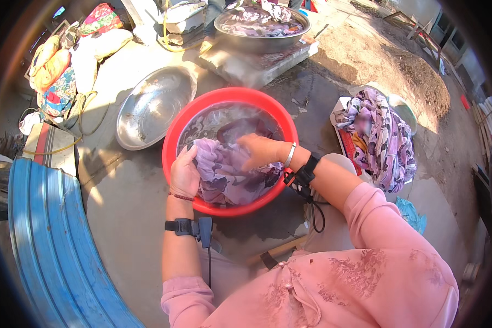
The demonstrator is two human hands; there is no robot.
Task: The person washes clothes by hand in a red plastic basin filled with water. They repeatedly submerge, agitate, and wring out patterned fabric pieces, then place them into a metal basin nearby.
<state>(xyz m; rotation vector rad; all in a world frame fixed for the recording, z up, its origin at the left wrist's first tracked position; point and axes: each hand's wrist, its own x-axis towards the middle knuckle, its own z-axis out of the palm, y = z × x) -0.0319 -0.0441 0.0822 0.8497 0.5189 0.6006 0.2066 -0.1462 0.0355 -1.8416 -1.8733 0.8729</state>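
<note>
Lilac cloth [227, 175], red basin [172, 142]

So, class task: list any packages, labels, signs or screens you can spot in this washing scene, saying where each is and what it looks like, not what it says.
No signs, screens or readable labels show.
Nearest to packaging: a flat white box with a red edge, right of the red basin, under a heap of purple floral cloth.
Both hands, left hand and right hand, grip purple cloth in the basin.

We see harsh sunlight from the upper left, glare on the steel basin [153, 106], long shadows over concrete, sharp centre, and fisheye bending with dark corners.
</note>
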